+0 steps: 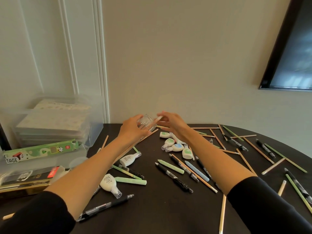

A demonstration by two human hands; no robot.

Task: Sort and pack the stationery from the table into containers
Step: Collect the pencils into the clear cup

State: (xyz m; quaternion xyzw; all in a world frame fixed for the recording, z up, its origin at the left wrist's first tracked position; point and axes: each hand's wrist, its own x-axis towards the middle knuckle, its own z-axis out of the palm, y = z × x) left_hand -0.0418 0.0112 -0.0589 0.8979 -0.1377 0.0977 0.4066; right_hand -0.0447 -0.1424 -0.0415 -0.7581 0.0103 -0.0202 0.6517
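A clear glass cup (147, 123) is held tilted above the far middle of the dark table (160, 213). My left hand (133, 128) grips its near side. My right hand (172, 123) touches its rim from the right with spread fingers. Several white correction tape dispensers (175, 146) lie just below my right hand. Two more dispensers (110, 184) lie near my left forearm. Wooden pencils (194, 173), green pencils (233, 132), black pens (173, 177) and pastel chalk-like sticks (170, 166) are scattered across the table.
Clear plastic storage boxes (55, 122) with patterned sheets stand stacked at the left. A green panda pencil box (40, 151) lies on a clear bin, with a black and gold pen box (25, 181) in front. A dark screen (290, 48) hangs on the right wall.
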